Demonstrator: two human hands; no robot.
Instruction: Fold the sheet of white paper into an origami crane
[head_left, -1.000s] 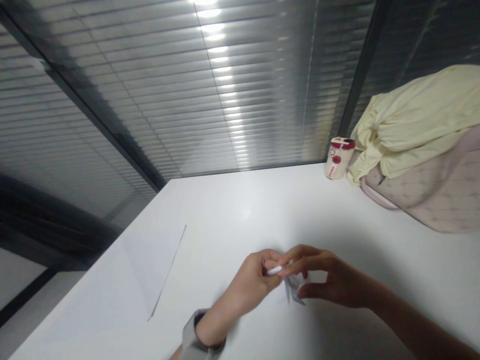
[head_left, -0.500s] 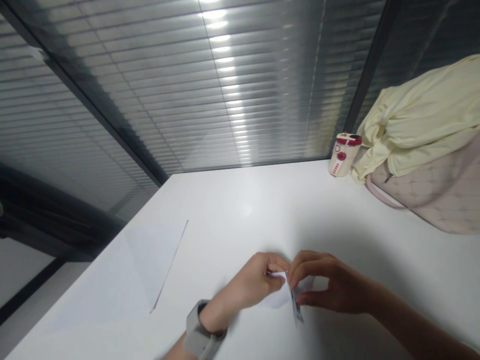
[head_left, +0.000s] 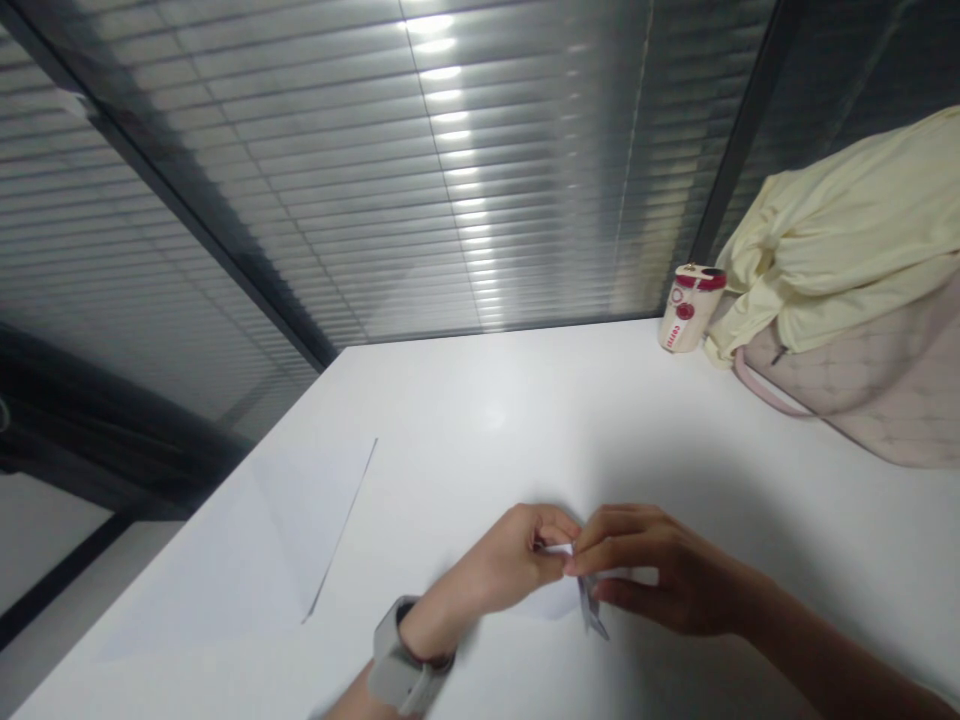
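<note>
Between my hands is a small piece of folded white paper (head_left: 559,598), standing partly upright on the white table. My left hand (head_left: 520,560), with a light grey watch on the wrist, pinches its upper left part between thumb and fingers. From the right, my right hand (head_left: 652,565) closes on the paper's upper edge, its fingertips meeting the left thumb. A folded flap points down toward me below the right fingers. Part of the paper is hidden behind the fingers.
A large white sheet (head_left: 247,555) with a crease lies at the left of the table (head_left: 480,400). At the back right stand a cream and red coffee cup (head_left: 690,310) and a pink bag (head_left: 885,370) under a pale yellow garment (head_left: 862,220). Blinds (head_left: 337,180) line the back.
My right fingers have shifted slightly left along the paper's top edge, now touching the left thumb. The left hand has barely moved and keeps its pinch.
</note>
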